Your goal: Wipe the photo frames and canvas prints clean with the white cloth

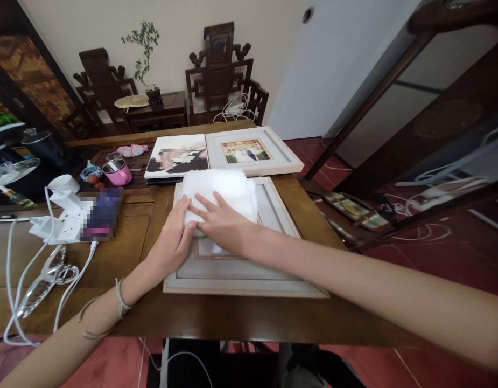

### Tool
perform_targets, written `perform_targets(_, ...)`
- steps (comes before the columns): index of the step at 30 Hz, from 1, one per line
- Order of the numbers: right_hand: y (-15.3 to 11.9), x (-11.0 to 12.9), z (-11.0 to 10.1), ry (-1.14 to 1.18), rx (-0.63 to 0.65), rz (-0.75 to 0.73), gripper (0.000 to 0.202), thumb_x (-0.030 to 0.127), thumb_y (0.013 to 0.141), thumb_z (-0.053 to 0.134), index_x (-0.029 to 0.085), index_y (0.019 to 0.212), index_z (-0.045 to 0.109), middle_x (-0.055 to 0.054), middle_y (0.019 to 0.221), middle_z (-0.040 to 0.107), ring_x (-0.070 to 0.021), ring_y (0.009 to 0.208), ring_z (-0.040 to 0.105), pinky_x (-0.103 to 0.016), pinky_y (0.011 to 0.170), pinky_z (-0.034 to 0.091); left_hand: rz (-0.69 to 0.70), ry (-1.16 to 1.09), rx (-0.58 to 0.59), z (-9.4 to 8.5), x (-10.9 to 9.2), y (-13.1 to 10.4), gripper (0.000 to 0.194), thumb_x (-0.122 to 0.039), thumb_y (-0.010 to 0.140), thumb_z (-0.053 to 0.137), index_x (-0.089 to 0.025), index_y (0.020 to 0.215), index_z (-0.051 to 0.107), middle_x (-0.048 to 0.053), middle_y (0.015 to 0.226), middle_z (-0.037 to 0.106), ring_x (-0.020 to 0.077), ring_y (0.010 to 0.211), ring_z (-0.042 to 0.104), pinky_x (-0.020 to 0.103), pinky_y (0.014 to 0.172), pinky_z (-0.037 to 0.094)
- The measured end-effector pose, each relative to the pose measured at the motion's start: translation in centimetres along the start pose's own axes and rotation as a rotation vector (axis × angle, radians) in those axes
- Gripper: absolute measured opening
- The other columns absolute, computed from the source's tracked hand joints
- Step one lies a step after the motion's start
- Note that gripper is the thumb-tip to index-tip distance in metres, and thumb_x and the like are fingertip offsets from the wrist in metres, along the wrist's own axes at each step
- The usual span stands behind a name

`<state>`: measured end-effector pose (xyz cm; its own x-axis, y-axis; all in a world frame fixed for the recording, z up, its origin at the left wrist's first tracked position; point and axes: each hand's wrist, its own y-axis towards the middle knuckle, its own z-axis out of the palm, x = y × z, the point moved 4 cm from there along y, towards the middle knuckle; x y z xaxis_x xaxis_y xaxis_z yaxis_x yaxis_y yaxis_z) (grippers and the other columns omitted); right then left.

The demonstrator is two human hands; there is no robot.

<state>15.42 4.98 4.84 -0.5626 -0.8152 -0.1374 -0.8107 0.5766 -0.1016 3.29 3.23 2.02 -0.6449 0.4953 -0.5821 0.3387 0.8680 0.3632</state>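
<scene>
A strip of bench (252,318) shows on the near side of the near frame (240,284), which lies flat as the landmark here. On its upper left part rests a folded white cloth (224,186), covering much of the picture. The right hand (222,221) lies palm down on the cloth, fingers spread; the left hand (174,237) is at the cloth's left edge, thumb apart from the fingers, and whether it pinches any cloth I cannot tell.

Left of the frame are a silver hair clip (47,280), a power strip (65,229) and a phone (101,215); past its far left corner, a pink mug (117,172). Just beyond it lie a photo panel (176,156) and a far frame (295,163).

A hard sideways push could slide the near frame off the bench's right edge, which runs close beside it. A forward shove could knock it into the far frame. A left elbow swung wide might snag the white cables (50,237). The widest stretch of bare wood is left of the near frame; the front strip is narrower.
</scene>
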Motion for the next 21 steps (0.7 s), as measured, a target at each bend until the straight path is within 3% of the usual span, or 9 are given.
perform_targets(5,-4.0,4.5,-0.4,0.152,0.012,-0.12,0.032,0.018,0.083,0.061,0.022,0.114,0.069,-0.012,0.15,0.038,-0.0393,0.138,0.028,-0.064,0.107,0.028,0.013,-0.028,-0.013,-0.3,0.0,-0.2,0.075,-0.06,0.095,0.017,-0.006,0.146,0.028,0.023,0.151,0.032,0.0287,0.143,0.027,0.048,0.117,0.022)
perform_targets(8,-5.3,5.3,-0.3,0.22,0.031,-0.141,0.037,0.019,0.077,0.069,0.022,0.113,0.069,-0.012,0.151,0.037,-0.0394,0.139,0.027,-0.063,0.108,0.027,-0.024,-0.006,0.018,-0.2,0.0,-0.2,0.077,-0.059,0.096,0.016,-0.002,0.145,0.029,0.025,0.15,0.034,0.0297,0.141,0.03,0.048,0.117,0.023)
perform_targets(11,-5.2,4.5,-0.2,0.188,0.083,-0.134,0.047,0.017,0.071,0.074,0.024,0.117,0.067,-0.009,0.153,0.034,-0.0359,0.14,0.025,-0.06,0.11,0.025,-0.046,0.009,0.045,0.0,0.1,-0.2,0.073,-0.056,0.097,0.016,-0.002,0.145,0.029,0.024,0.15,0.034,0.0291,0.141,0.03,0.048,0.117,0.024)
perform_targets(14,-3.8,2.9,-0.2,0.086,0.11,-0.092,0.043,0.013,0.077,0.067,0.025,0.118,0.065,-0.007,0.154,0.031,-0.032,0.142,0.023,-0.058,0.112,0.023,-0.033,0.024,0.043,0.1,0.2,-0.2,0.067,-0.052,0.098,0.018,-0.007,0.148,0.025,0.02,0.154,0.027,0.0271,0.144,0.023,0.046,0.118,0.021)
perform_targets(18,-1.1,0.8,-0.4,-0.005,0.03,-0.026,0.038,0.012,0.082,0.059,0.018,0.12,0.065,-0.009,0.152,0.035,-0.0344,0.141,0.024,-0.057,0.112,0.024,-0.038,0.064,0.073,0.3,0.2,-0.2,0.063,-0.046,0.1,0.019,-0.006,0.148,0.024,0.02,0.156,0.023,0.0256,0.146,0.018,0.046,0.119,0.018)
perform_targets(21,0.7,-0.8,-0.6,-0.051,-0.023,0.038,0.037,0.011,0.086,0.055,0.019,0.12,0.065,-0.007,0.151,0.037,-0.0341,0.141,0.022,-0.056,0.113,0.022,-0.042,0.095,0.082,0.4,0.1,-0.1,0.06,-0.041,0.1,0.021,-0.005,0.148,0.021,0.021,0.156,0.023,0.0262,0.146,0.018,0.047,0.118,0.018)
